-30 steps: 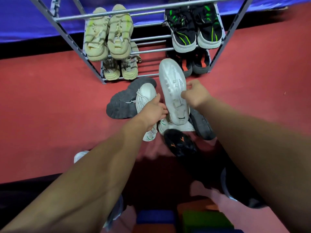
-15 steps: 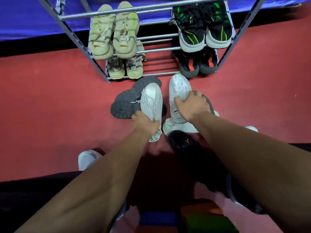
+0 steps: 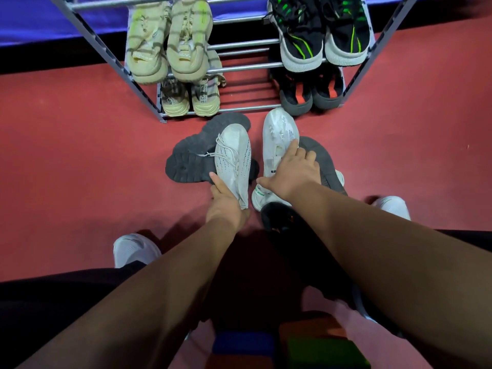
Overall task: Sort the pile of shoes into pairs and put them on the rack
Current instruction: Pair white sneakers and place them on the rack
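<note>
Two white sneakers stand side by side, toes toward the rack, on the red floor in front of the metal shoe rack [image 3: 241, 67]. My left hand [image 3: 226, 202] grips the heel of the laced white knit sneaker [image 3: 234, 155]. My right hand [image 3: 292, 173] lies over the top of the other white sneaker [image 3: 277, 129], thumb on its left side and fingers on its right. Under and around them lie a dark grey shoe [image 3: 190, 161] sole up, a second dark grey shoe [image 3: 326, 161], a white shoe with a green stripe [image 3: 262, 198] and a black shoe with orange marks [image 3: 277, 219].
The rack holds a beige pair [image 3: 167, 41] and a black-and-green pair [image 3: 319, 33] on top, with another beige pair [image 3: 190, 99] and a dark pair with red [image 3: 311, 94] below. My own white shoes [image 3: 135, 249] flank the pile. Coloured blocks [image 3: 245, 344] sit near me.
My right hand turned its white sneaker from sole-up to upright and lowered it onto the pile beside the laced one. My left hand slid from that shoe's side back to its heel.
</note>
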Motion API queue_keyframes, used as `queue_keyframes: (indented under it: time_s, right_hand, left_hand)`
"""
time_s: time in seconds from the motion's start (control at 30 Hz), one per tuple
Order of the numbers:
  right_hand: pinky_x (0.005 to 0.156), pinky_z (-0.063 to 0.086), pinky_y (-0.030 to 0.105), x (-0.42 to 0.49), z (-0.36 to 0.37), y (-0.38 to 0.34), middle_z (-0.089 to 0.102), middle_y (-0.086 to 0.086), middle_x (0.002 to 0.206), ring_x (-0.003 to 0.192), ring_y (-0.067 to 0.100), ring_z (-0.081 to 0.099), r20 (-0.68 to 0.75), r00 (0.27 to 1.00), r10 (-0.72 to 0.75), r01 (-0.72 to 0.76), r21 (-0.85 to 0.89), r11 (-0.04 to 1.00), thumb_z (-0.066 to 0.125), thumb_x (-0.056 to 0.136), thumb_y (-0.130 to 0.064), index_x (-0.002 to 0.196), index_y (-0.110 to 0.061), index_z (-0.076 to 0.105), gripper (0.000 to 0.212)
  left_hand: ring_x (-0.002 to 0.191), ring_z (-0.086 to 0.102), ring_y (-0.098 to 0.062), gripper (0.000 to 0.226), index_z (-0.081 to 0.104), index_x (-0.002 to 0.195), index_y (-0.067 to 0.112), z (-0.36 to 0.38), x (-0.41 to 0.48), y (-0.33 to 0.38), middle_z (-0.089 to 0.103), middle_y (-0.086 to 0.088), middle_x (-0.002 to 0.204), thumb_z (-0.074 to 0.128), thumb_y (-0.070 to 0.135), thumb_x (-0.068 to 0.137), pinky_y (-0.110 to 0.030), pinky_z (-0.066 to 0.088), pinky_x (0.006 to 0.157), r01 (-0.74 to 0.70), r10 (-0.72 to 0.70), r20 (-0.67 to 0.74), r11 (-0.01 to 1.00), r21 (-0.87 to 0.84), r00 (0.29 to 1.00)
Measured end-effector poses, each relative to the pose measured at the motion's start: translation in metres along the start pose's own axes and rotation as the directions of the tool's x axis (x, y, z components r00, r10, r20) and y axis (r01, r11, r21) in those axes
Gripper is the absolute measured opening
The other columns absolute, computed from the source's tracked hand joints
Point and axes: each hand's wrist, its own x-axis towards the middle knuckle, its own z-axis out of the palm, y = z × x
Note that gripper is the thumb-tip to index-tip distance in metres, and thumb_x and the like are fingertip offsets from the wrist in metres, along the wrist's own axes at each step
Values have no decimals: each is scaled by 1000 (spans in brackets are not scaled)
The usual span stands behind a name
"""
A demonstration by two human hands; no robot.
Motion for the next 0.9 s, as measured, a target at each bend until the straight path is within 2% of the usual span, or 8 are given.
queue_keyframes:
  time_s: [0.07, 0.17, 0.43, 0.6, 0.67, 0.77, 0.9]
  right_hand:
    - [118, 30, 46, 1, 3, -1, 35, 15, 158, 143, 37, 33, -10, 1000, -7, 7, -2, 1000, 66, 77, -79, 166, -1, -2, 137]
    - [119, 28, 45, 1, 5, -2, 33, 15, 159, 143, 35, 34, -15, 999, -46, 46, -7, 999, 67, 78, -74, 166, -2, -3, 134]
    - [127, 21, 43, 0, 7, 3, 28, 16, 165, 152, 34, 27, -48, 996, -82, 87, 129, 988, 75, 81, -55, 166, -3, -2, 126]
    - [124, 29, 43, -5, -2, 5, 33, 15, 163, 148, 36, 34, -78, 991, -104, 116, 161, 980, 79, 80, -49, 166, -4, 6, 121]
    - [120, 35, 44, -9, -3, 6, 38, 14, 159, 143, 36, 40, -98, 988, -120, 135, 157, 978, 81, 77, -49, 164, -6, 11, 119]
    - [113, 42, 46, -15, -6, 8, 47, 11, 150, 135, 35, 46, -112, 985, -135, 152, 158, 976, 81, 75, -47, 159, -9, 22, 109]
    - [102, 48, 47, -23, -11, 9, 61, 8, 125, 122, 33, 54, -131, 989, -67, 106, 318, 942, 72, 71, -51, 135, -14, 44, 79]
  left_hand:
    - [131, 57, -35, 149, -35, 156, 2, 2, 0, 2, 14, -18, 167, 84, 46, 79, -40, 51, 102, -2, 2, -4, 1000, -13, 1000]
    - [137, 51, -36, 156, -35, 156, 5, -1, 1, 5, 15, -18, 167, 91, 47, 74, -42, 47, 109, 12, -12, 26, 1000, -27, 1000]
    - [145, 38, -38, 144, -23, 162, 7, -13, -3, 5, 22, -16, 167, 86, 44, 76, -46, 39, 117, 1, 1, 14, 990, -143, 1000]
    - [141, 43, -36, 141, -9, 165, 6, -21, -9, 6, 35, -16, 162, 84, 48, 67, -47, 42, 115, -25, 21, -24, 984, -176, 999]
    - [136, 47, -35, 133, 5, 163, 5, -27, -13, 7, 41, -16, 155, 83, 49, 63, -47, 46, 111, -30, 24, -37, 985, -172, 999]
    - [124, 55, -34, 110, 31, 145, 8, -37, -19, 6, 52, -12, 140, 78, 53, 56, -49, 52, 101, -43, 33, -59, 985, -169, 998]
    - [119, 58, -31, 83, 41, 130, 12, -42, -22, 5, 56, -9, 129, 78, 47, 64, -47, 54, 97, -59, 43, -79, 975, -214, 996]
